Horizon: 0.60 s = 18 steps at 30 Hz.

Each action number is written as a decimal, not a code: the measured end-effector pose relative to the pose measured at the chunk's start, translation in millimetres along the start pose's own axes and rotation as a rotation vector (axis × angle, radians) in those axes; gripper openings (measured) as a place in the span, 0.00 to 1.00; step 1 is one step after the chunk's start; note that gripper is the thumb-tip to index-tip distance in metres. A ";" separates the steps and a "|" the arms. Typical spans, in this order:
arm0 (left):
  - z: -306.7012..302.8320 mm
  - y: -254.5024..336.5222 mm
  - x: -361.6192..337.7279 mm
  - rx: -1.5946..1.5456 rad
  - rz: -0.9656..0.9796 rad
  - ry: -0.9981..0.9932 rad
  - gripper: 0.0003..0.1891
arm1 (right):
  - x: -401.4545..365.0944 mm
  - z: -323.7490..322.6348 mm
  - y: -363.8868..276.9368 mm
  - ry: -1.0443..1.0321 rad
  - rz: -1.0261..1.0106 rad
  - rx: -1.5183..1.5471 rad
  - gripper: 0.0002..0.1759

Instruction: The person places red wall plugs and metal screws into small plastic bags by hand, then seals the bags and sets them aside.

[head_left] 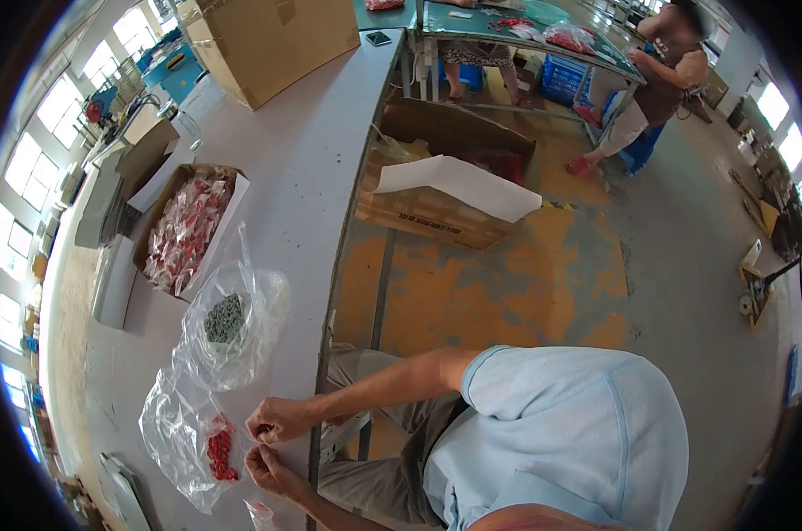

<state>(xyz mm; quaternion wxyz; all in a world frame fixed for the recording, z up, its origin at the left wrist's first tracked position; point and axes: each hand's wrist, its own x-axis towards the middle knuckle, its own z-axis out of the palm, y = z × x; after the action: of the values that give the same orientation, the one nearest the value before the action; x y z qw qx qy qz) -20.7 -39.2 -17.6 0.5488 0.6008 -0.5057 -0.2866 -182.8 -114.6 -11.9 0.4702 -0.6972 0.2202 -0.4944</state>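
Observation:
My right hand [279,419] is closed, its fingertips pinched over the table edge. Just below it in the view is my left hand [272,467], also closed in a pinch. The fingertips of both nearly meet, and whatever lies between them is too small to make out. Beside them a clear plastic bag [166,434] lies spread out, with a pile of small red pieces [221,451] on it. Farther along, small grey-green pieces [225,319] sit in a second clear bag [272,305]. A small clear packet with red in it [260,513] lies near my left hand.
An open carton [241,190] full of red-and-clear packets stands on the table [299,150]. A large cardboard box [272,44] and a phone [379,39] are at the far end. Another open carton [436,208] is beside the table. A person [675,71] sits at another table.

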 end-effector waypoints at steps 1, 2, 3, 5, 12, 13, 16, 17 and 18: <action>-0.6 -2.8 1.0 0.024 0.018 0.011 0.07 | 1.2 -0.9 -0.8 0.009 0.000 -0.006 0.06; 0.9 -6.0 2.1 0.047 0.035 0.025 0.07 | 1.8 -2.3 -1.2 0.004 0.020 0.003 0.06; 1.5 -2.4 2.8 0.048 0.030 0.022 0.07 | 1.0 -1.1 -3.0 -0.004 0.042 0.019 0.06; 1.9 4.4 3.9 0.222 0.009 0.052 0.08 | -1.3 -3.6 -3.4 0.041 0.064 0.002 0.06; 7.3 11.0 -1.0 0.207 0.085 0.043 0.04 | 3.8 7.6 20.0 0.007 0.153 0.080 0.07; 8.0 7.2 -0.1 0.044 0.000 0.070 0.03 | 7.1 0.5 10.5 -0.091 0.316 0.145 0.06; 3.6 5.5 4.8 -0.085 -0.037 0.049 0.03 | 12.8 -1.1 7.1 -0.144 0.324 0.100 0.06; 1.2 10.4 0.3 -0.079 -0.038 0.081 0.03 | 9.9 0.4 -1.0 -0.175 0.318 0.111 0.06; 0.8 10.4 0.4 -0.125 -0.053 0.065 0.03 | 10.6 0.7 -3.1 -0.165 0.313 0.100 0.06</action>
<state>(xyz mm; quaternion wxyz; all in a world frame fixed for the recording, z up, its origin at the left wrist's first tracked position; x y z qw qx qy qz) -24.3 -38.7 -7.8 0.5935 0.5875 -0.4528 -0.3122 -178.3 -121.0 -4.1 0.5919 -0.6684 0.2618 -0.3665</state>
